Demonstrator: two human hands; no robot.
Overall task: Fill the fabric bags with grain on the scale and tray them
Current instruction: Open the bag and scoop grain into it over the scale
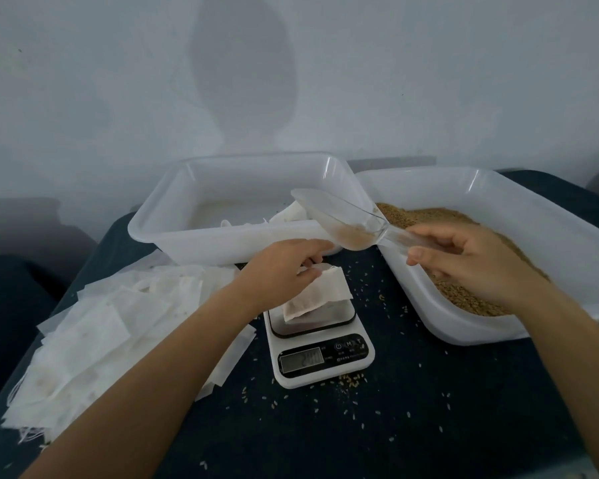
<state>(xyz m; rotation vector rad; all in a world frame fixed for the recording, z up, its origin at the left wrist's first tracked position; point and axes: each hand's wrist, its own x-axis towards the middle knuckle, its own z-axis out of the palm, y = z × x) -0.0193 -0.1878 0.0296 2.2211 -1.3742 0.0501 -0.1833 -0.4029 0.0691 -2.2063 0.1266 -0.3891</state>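
Fabric bag on scale

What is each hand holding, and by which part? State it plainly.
Right hand holds the clear scoop by its handle. Left hand pinches the fabric bag at its open top, on the scale.

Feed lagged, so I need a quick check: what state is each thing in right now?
Fabric bag: on scale, mouth held open.
Scoop: tilted, little grain left.
Scale: display unreadable.
Grain tub: partly full.
Left tray: few bags inside.
Left hand: pinches bag.
Right hand: grips scoop handle.
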